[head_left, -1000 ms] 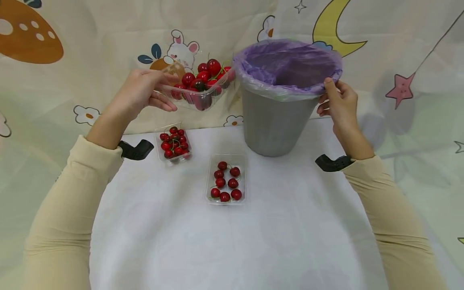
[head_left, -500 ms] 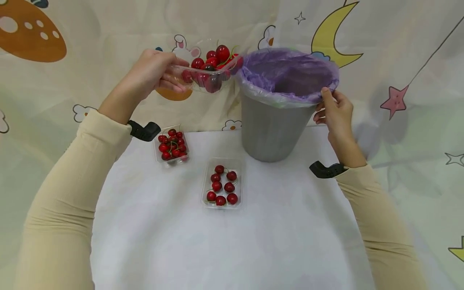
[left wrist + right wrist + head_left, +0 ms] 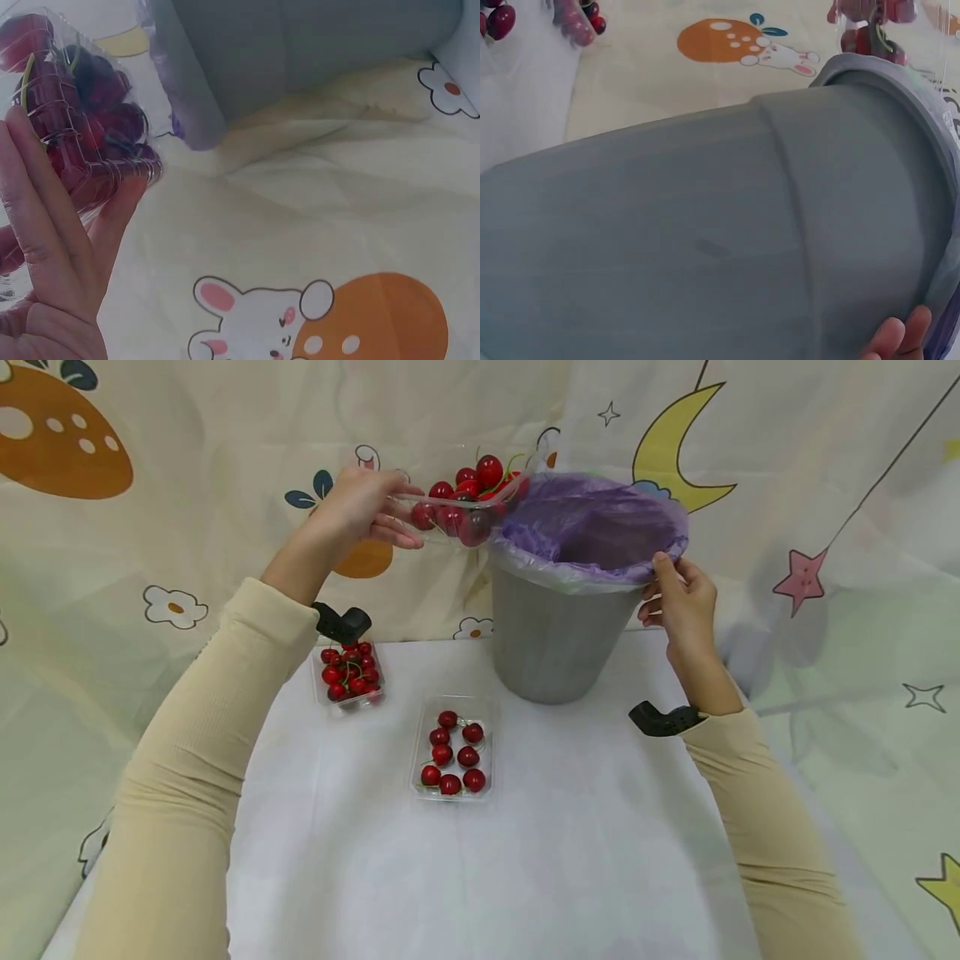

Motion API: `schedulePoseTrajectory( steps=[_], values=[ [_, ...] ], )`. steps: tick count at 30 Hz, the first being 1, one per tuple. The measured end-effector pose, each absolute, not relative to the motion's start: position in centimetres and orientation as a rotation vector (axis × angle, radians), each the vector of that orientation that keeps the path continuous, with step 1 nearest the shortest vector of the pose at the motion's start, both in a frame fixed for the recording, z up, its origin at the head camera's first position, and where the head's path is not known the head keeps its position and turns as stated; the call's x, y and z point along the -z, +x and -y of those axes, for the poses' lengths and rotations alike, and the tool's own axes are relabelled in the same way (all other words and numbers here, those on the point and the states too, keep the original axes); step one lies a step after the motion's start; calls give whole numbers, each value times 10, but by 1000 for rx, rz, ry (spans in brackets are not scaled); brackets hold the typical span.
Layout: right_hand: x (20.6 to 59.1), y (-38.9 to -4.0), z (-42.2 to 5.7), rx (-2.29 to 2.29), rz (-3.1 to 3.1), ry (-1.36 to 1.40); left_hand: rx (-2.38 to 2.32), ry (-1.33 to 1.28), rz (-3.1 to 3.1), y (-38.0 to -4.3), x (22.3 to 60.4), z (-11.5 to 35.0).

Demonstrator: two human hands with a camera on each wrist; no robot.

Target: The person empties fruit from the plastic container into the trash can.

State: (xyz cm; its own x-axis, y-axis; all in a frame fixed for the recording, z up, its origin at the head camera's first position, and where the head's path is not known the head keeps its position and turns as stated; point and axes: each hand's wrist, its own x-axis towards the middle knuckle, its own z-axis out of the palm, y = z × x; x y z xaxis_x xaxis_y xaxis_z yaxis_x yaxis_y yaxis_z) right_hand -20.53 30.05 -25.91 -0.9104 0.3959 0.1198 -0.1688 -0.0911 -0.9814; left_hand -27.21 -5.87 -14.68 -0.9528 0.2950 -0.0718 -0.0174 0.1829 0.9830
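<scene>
Just left of the tapered grey bin (image 3: 553, 647), the left hand (image 3: 367, 508) grips one end of a clear plastic tray (image 3: 442, 503), holding it roughly level, presumably so the heaped glossy red cherries (image 3: 489, 471) stay in. The right hand (image 3: 682, 597) pinches the bin's right edge, thumb over the crinkled purple plastic liner (image 3: 517, 542), likely steadying both. Two other cherry trays, a fuller one (image 3: 347, 703) and a sparser one (image 3: 456, 745), sit left and front-left of the bin

Both arms (image 3: 187, 752) outstretched, left fingers (image 3: 396, 533) and right fingers (image 3: 651, 612) in grips.
</scene>
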Motion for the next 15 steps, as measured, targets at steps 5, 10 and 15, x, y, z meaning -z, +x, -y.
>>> schedulePoseTrajectory(
  steps=[5, 10, 15],
  values=[
    [259, -207, -294, -2090, 1744, -228, -1849, 298, -2210, -278, 149, 46],
    [260, -208, -290, -2076, 1748, -235, -1838, 303, -2188, -281, 151, 35],
    [261, -210, -287, -2068, 1742, -230, -1858, 282, -2172, -284, 154, 27]
  ],
)
